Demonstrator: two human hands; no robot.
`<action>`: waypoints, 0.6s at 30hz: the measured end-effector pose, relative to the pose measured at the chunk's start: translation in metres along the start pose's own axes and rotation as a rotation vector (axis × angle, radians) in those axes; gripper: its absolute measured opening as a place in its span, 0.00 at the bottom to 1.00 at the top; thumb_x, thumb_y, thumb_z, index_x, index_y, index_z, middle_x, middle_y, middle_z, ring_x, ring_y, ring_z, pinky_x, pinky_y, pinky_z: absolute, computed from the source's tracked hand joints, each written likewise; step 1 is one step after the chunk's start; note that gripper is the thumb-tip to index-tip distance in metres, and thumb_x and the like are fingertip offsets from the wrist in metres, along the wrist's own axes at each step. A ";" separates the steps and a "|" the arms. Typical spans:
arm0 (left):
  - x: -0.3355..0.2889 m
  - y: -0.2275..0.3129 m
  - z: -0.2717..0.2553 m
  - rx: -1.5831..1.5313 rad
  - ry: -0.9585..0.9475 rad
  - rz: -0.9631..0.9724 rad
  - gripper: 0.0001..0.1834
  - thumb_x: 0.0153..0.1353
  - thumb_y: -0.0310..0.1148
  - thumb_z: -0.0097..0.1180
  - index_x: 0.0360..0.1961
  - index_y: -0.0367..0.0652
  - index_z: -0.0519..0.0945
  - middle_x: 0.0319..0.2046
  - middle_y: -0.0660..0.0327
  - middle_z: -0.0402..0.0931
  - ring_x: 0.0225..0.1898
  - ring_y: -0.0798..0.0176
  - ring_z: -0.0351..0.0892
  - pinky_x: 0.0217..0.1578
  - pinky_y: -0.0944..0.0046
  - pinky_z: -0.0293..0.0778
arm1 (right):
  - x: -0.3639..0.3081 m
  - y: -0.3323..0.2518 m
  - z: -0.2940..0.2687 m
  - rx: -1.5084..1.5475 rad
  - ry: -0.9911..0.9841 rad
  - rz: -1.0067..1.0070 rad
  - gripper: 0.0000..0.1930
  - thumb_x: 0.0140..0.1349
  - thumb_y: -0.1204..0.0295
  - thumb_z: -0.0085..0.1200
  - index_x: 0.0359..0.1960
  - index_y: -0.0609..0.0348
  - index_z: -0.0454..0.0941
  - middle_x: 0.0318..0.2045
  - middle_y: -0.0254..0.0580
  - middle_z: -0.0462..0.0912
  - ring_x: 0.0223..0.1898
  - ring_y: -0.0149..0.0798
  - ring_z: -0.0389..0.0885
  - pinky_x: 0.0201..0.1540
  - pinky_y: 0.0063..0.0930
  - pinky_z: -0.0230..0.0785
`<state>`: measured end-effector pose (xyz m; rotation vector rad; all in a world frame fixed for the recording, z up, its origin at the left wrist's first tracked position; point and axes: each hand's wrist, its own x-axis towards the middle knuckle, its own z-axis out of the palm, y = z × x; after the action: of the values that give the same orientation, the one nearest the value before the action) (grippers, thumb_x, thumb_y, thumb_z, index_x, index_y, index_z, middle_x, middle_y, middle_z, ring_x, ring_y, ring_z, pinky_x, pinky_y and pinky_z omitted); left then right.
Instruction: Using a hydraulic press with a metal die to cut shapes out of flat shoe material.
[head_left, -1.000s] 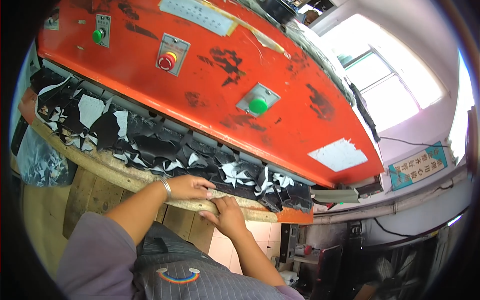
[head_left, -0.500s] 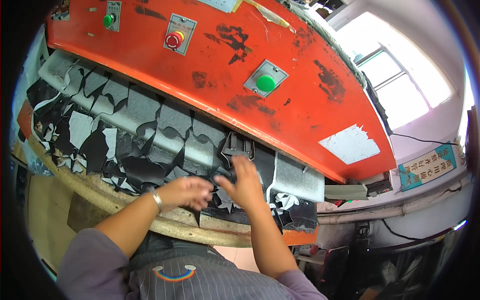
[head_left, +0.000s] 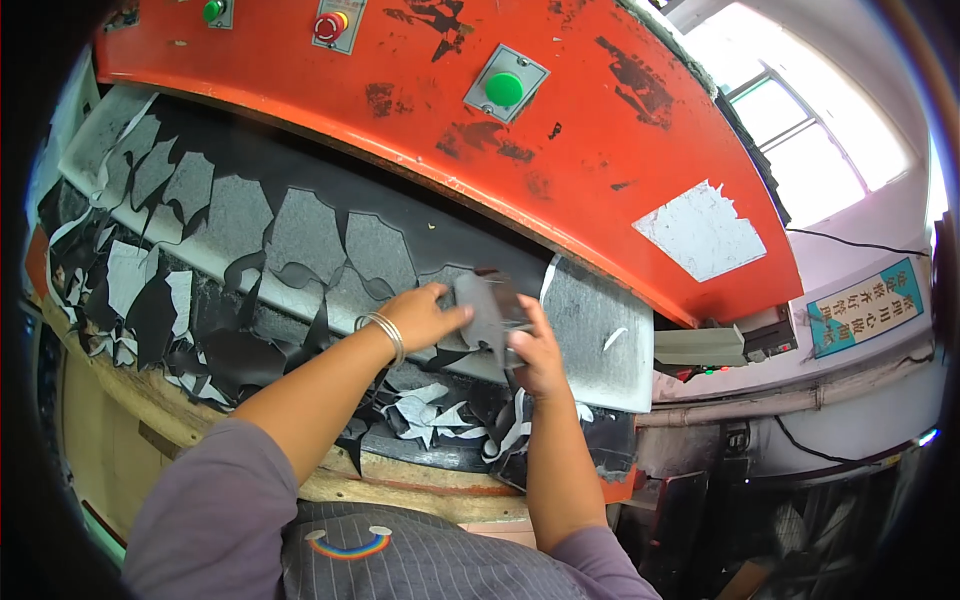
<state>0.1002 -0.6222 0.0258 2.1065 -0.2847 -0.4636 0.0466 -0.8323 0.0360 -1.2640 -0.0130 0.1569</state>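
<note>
My right hand [head_left: 538, 350] grips a steel cutting die [head_left: 490, 312], tilted up off the bed and blurred by motion. Grey material shows on its near face, though I cannot tell whether a cut piece sits inside. Beside it, my left hand [head_left: 420, 315], with bangles at the wrist, has thumb and fingers apart and the thumb close to the die's left edge. Under both hands lies a black sheet [head_left: 420, 225], its near side cut into a row of holes showing the grey cutting board [head_left: 598, 300].
An orange press beam [head_left: 400, 110] with a green button [head_left: 504, 90] and a red stop button [head_left: 330, 27] spans the far side. Black and white scraps [head_left: 425, 412] litter the near ledge. A worn, rounded edge [head_left: 400, 475] runs before my waist.
My right hand has taken hold of the die and lifted it off the sheet. The left hand has moved up and right beside it. More black sheet now shows toward the beam.
</note>
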 end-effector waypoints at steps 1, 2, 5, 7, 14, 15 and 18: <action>-0.004 0.002 -0.001 0.112 -0.068 0.033 0.33 0.58 0.56 0.53 0.54 0.39 0.74 0.35 0.49 0.82 0.42 0.50 0.81 0.44 0.54 0.73 | -0.009 -0.001 -0.006 0.002 -0.004 0.005 0.35 0.48 0.67 0.68 0.57 0.58 0.65 0.50 0.40 0.74 0.52 0.35 0.71 0.57 0.31 0.62; -0.005 -0.002 0.004 0.111 -0.063 0.027 0.33 0.58 0.56 0.53 0.54 0.39 0.74 0.35 0.49 0.82 0.42 0.50 0.81 0.44 0.54 0.73 | -0.017 -0.003 -0.010 0.040 0.000 -0.063 0.34 0.49 0.68 0.68 0.57 0.59 0.65 0.50 0.39 0.73 0.53 0.35 0.71 0.57 0.30 0.61; -0.018 0.004 0.012 0.166 -0.113 0.027 0.33 0.54 0.58 0.57 0.50 0.40 0.78 0.35 0.55 0.83 0.38 0.56 0.81 0.42 0.56 0.73 | -0.025 -0.015 -0.018 -0.189 0.011 -0.155 0.33 0.49 0.66 0.67 0.56 0.60 0.65 0.49 0.38 0.74 0.53 0.35 0.71 0.58 0.30 0.60; -0.029 0.005 0.023 0.098 0.017 0.144 0.36 0.54 0.60 0.56 0.53 0.40 0.76 0.40 0.54 0.82 0.44 0.55 0.79 0.45 0.57 0.72 | -0.028 -0.017 -0.017 -0.461 0.012 -0.179 0.33 0.50 0.63 0.66 0.56 0.61 0.65 0.49 0.38 0.74 0.53 0.35 0.71 0.58 0.29 0.59; -0.050 0.022 0.027 -0.740 -0.189 0.145 0.41 0.59 0.51 0.61 0.64 0.36 0.61 0.49 0.53 0.74 0.50 0.63 0.73 0.50 0.62 0.71 | -0.046 -0.002 0.031 -0.194 -0.158 -0.021 0.39 0.55 0.59 0.64 0.64 0.61 0.59 0.56 0.43 0.69 0.58 0.39 0.68 0.61 0.33 0.57; -0.055 0.020 0.026 -0.873 -0.228 0.076 0.38 0.60 0.48 0.61 0.63 0.37 0.61 0.47 0.55 0.73 0.49 0.66 0.73 0.48 0.64 0.72 | -0.047 -0.004 0.033 -0.224 -0.213 0.012 0.39 0.56 0.61 0.63 0.66 0.61 0.57 0.57 0.44 0.68 0.59 0.40 0.67 0.63 0.33 0.56; -0.086 0.025 0.026 -1.101 -0.159 -0.180 0.34 0.61 0.45 0.61 0.61 0.40 0.61 0.47 0.57 0.72 0.47 0.68 0.73 0.45 0.66 0.73 | -0.061 -0.005 0.035 -0.259 -0.312 0.094 0.43 0.52 0.69 0.65 0.68 0.62 0.54 0.61 0.45 0.66 0.64 0.42 0.63 0.66 0.35 0.51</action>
<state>0.0105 -0.6234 0.0525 1.0203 0.0824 -0.6922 -0.0163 -0.8079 0.0559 -1.4884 -0.2492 0.4438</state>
